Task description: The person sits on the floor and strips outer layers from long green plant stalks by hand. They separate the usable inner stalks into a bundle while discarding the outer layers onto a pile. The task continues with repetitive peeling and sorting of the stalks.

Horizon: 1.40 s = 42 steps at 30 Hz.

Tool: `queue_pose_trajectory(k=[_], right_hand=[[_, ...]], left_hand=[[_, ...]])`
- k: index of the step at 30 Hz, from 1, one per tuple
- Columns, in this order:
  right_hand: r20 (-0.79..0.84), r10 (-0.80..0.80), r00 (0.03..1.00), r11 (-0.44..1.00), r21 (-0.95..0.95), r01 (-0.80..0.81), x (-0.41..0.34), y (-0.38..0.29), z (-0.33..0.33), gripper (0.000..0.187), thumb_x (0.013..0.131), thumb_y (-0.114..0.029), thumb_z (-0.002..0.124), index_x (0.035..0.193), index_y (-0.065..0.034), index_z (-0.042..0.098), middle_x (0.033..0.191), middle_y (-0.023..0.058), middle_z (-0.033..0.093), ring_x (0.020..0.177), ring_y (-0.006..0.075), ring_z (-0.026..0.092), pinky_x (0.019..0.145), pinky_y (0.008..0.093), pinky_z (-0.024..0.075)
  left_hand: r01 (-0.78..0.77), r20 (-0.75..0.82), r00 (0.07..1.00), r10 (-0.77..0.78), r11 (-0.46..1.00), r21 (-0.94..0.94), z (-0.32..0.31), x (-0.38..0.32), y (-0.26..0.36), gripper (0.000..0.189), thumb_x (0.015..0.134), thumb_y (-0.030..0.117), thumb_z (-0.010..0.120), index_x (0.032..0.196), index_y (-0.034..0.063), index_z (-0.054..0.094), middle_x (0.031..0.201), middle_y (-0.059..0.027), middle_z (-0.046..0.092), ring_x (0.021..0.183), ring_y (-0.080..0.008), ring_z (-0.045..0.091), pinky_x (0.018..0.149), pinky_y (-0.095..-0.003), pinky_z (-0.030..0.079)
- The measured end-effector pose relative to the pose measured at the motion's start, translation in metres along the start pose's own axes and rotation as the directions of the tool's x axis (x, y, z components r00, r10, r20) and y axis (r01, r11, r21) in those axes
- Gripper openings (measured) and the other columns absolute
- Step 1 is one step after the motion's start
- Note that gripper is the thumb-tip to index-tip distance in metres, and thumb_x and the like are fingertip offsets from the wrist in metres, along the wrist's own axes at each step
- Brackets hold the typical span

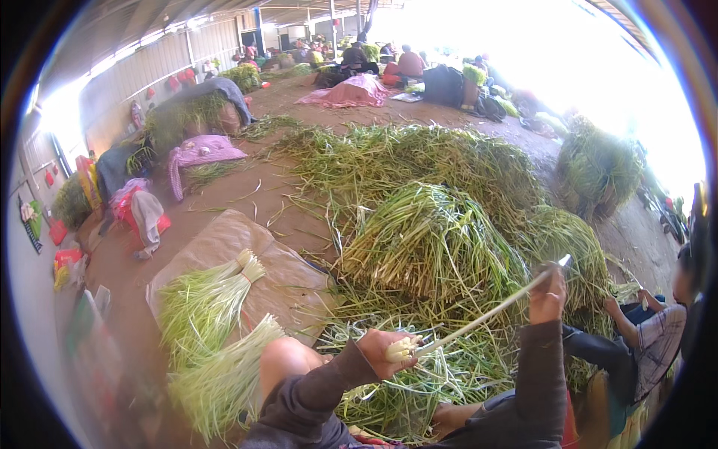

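My left hand [382, 352] is closed around a small bunch of pale cut stalks [401, 349], their ends facing right. From there a long pale stalk [482, 315] runs up to my right hand [547, 297], which grips it near its far end; a white tip [564, 260] sticks out past the fingers. Loose green stalks and leaves [415, 387] lie below my hands, around a bare foot [449, 418]. Beyond them rises a heap of long-leaved green stalks [432, 241]. To the left, tied bundles of trimmed greens [210, 308] lie partly on a brown sheet [291, 275].
Close on my right sits a person [662, 337] handling stalks. A wide leaf pile [415, 149] lies behind the heap, and another upright pile [600, 163] stands at right. Covered greens [190, 112], a pink checked cloth [205, 150] and bags [137, 210] line the left. Several people sit farther back.
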State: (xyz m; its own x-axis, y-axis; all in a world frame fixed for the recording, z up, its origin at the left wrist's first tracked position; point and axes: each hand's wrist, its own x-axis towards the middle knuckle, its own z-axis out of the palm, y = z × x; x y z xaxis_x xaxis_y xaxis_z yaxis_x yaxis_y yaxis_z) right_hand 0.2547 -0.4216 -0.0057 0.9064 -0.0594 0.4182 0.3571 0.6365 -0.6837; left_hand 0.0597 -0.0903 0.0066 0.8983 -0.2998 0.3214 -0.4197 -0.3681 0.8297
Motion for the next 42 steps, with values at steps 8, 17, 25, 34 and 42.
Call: queue_pose_trajectory(k=[8,17,25,34,42], right_hand=[[-0.227,-0.163,0.96,0.987,-0.028,0.16,0.024,-0.012,-0.105,0.036,0.088,-0.025,0.062,0.115,-0.0022,0.053,0.101,0.0053,0.063,0.087,0.0148,0.063,0.069,0.025,0.0544],[-0.365,-0.184,0.913,0.966,-0.24,0.098,0.017,-0.03,-0.078,0.028,0.09,-0.02,0.058,0.113,-0.0046,0.053,0.099,0.0046,0.061,0.084,0.0149,0.062,0.071,0.0264,0.0546],[0.454,0.466,0.759,0.557,-0.817,0.147,-0.075,0.017,0.116,0.017,0.091,-0.011,0.053,0.102,-0.0055,0.064,0.078,0.0078,0.064,0.061,0.0145,0.064,0.046,0.0265,0.0535],[0.615,0.758,0.219,0.541,-0.779,0.317,-0.105,0.03,0.153,0.018,0.082,-0.011,0.06,0.098,-0.0027,0.063,0.08,0.0143,0.065,0.067,0.0296,0.065,0.062,0.0379,0.0521],[0.59,0.766,0.256,0.512,-0.8,0.311,-0.11,0.034,0.162,0.065,0.074,-0.025,0.072,0.127,-0.002,0.044,0.109,0.0189,0.058,0.094,0.0342,0.061,0.082,0.0393,0.0502]], left_hand=[[0.031,-0.194,0.98,-0.037,0.999,-0.034,-0.004,-0.001,0.007,0.022,0.079,0.017,0.07,0.095,0.0031,0.064,0.081,-0.0145,0.067,0.069,-0.0255,0.066,0.063,-0.0316,0.052],[0.099,-0.45,0.813,-0.369,0.849,-0.519,-0.025,-0.006,0.011,0.025,0.084,0.005,0.064,0.108,0.0011,0.059,0.087,-0.0039,0.064,0.071,-0.0087,0.056,0.063,-0.0244,0.047],[0.068,-0.426,0.834,-0.352,0.83,-0.553,-0.017,0.003,0.013,0.041,0.083,0.008,0.068,0.12,0.0013,0.052,0.08,-0.0012,0.057,0.067,-0.0072,0.053,0.06,-0.0215,0.045],[0.049,-0.467,0.799,-0.379,0.815,-0.577,-0.02,-0.004,0.009,0.032,0.085,0.011,0.067,0.112,-0.0028,0.056,0.085,-0.0058,0.065,0.067,-0.0081,0.057,0.056,-0.0206,0.046],[-0.028,-0.467,0.877,-0.11,0.96,-0.278,-0.015,-0.003,0.013,0.02,0.086,0.004,0.063,0.105,-0.0011,0.06,0.09,-0.0069,0.066,0.086,-0.0114,0.062,0.074,-0.0237,0.05]])
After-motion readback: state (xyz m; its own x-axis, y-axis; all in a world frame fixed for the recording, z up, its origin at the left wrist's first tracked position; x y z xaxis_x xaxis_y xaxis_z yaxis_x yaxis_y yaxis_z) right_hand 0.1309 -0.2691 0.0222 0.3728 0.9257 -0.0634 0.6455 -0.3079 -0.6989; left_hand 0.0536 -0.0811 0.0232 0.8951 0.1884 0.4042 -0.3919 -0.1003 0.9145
